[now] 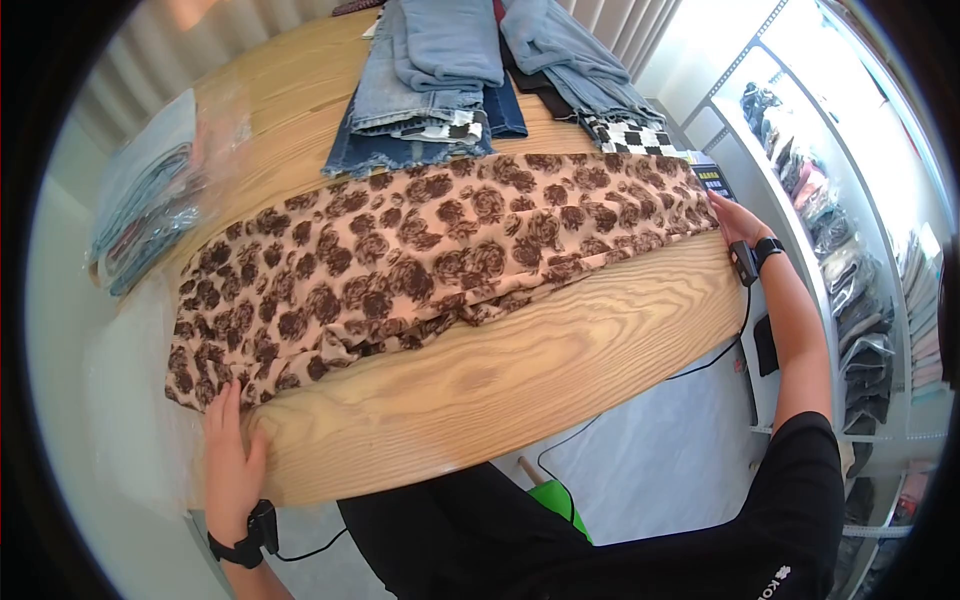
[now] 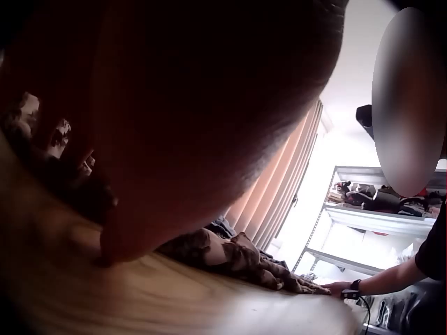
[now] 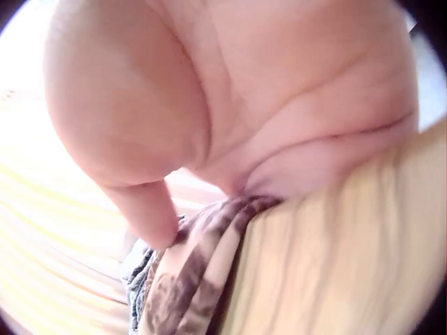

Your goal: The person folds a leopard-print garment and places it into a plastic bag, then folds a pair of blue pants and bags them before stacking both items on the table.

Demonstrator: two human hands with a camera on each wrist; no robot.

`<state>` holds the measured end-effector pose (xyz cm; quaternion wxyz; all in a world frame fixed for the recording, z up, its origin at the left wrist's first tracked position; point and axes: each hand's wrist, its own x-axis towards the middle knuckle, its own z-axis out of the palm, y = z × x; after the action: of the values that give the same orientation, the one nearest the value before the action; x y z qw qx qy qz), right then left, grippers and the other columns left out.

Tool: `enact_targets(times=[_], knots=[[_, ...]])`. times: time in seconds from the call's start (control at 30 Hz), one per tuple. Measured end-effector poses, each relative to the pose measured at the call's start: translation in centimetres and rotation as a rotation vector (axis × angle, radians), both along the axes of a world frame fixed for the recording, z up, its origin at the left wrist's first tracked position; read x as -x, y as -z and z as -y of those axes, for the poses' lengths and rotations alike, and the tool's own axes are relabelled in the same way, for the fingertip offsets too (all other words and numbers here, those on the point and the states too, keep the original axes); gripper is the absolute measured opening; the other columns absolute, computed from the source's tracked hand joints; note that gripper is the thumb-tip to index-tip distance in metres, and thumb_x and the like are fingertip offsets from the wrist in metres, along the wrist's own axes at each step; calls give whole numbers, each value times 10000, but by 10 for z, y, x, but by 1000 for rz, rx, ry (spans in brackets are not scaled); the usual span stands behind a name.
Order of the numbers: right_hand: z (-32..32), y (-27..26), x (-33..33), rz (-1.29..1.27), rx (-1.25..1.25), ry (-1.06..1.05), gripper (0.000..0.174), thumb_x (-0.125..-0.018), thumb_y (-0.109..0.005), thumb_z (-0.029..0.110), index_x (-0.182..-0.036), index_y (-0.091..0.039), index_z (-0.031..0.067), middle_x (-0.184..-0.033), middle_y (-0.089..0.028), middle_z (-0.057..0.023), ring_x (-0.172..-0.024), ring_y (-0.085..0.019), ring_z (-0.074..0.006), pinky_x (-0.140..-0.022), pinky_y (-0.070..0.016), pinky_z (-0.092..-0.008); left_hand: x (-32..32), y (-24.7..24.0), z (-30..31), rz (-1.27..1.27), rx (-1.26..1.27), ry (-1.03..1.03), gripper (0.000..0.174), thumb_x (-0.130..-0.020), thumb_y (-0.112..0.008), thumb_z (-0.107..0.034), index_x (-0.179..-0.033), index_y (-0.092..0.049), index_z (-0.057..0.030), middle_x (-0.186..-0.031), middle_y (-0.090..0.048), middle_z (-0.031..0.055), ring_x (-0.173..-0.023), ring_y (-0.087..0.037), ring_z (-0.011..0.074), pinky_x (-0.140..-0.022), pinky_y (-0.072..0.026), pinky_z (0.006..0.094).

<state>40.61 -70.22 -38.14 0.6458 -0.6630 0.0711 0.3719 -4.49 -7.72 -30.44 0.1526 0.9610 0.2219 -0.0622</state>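
Head view: flowered cloth (image 1: 410, 250) spans the tabletop (image 1: 520, 390) from left edge to right. The left hand (image 1: 230, 462) touches one end, fingers straight; whether the right hand (image 1: 735, 218) pinches the other, I cannot tell. Even tension should smooth creases.

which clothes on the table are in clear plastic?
The bagged stack, on the person's left; the centre denim pile, right denim pile and printed fabric lie unwrapped.

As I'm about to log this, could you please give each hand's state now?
Left hand: open, touching the patterned cloth.
Right hand: touching the cloth's other end; whether it grips cannot be told.
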Motion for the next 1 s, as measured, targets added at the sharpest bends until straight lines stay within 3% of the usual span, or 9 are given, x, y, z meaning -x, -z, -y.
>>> enact_targets(times=[0.1,0.23,0.43,0.5,0.6,0.7,0.9,0.93,1.0], knots=[[12,21,-27,-27,-85,10,428,-979,-513,314,-1355,-468,115,-1339,-533,-60,-1202,-525,-204,-1019,-411,-390,6,-5,11,-52,-25,17,658,-855,-608,-157,-1431,-323,-17,-1478,-298,213,-1369,-271,375,-1132,-234,426],[12,15,-41,158,307,345,477,-905,-623,206,-1356,-470,169,-1135,-582,-50,-926,-549,-42,-560,-424,-183,17,7,19,-3,-58,35,679,-853,-634,-224,-1429,-333,-24,-1479,-295,212,-1373,-236,408,-1129,-229,463],[-31,-44,-9,406,181,711,570,-838,-634,107,-1363,-413,78,-1164,-555,-128,-1033,-582,-251,-879,-517,-426,25,8,1,94,9,83,621,-862,-637,-256,-1384,-400,-18,-1444,-336,210,-1342,-286,393,-1105,-264,464],[-12,-54,-29,393,174,649,405,-818,-633,106,-1197,-507,46,-1106,-589,-152,-1000,-605,-268,-860,-522,-405,27,11,-10,127,30,101,581,-865,-638,-245,-1354,-432,-7,-1437,-342,210,-1339,-294,391,-1098,-274,464],[-18,-96,-39,283,164,738,189,-813,-605,88,-978,-555,10,-897,-613,-126,-723,-623,-236,-579,-513,-357,17,6,-20,162,90,64,523,-870,-630,-217,-1321,-469,-6,-1428,-360,204,-1324,-325,385,-1092,-284,454],[-62,-119,-36,914,121,901,377,-729,-655,-66,-1073,-513,-6,-993,-594,-166,-765,-634,-238,-642,-561,-331,14,2,-35,213,99,33,447,-885,-614,-195,-1278,-512,-8,-1377,-432,199,-1297,-375,369,-1088,-294,442],[-251,-202,76,1409,377,134,653,-819,-726,86,-1355,-355,43,-1350,-453,-150,-978,-651,-241,-860,-550,-328,1,-24,-20,335,163,-78,389,-900,-608,-179,-1238,-542,2,-1264,-555,183,-1215,-485,332,-1046,-349,411],[-266,-186,76,1207,235,-190,705,-801,-730,69,-1388,-340,63,-1365,-444,-138,-1102,-596,-245,-929,-511,-363,-3,-26,-12,321,161,-70,389,-900,-608,-179,-1238,-542,2,-1264,-555,183,-1215,-485,332,-1046,-349,411],[-322,-184,140,1633,157,-660,781,-807,-667,71,-1474,-265,132,-1532,-237,-137,-1410,-249,-303,-1126,-294,-451,-11,-24,7,511,420,-160,390,-904,-607,-159,-1244,-520,10,-1243,-573,166,-1194,-515,291,-1038,-363,387]])
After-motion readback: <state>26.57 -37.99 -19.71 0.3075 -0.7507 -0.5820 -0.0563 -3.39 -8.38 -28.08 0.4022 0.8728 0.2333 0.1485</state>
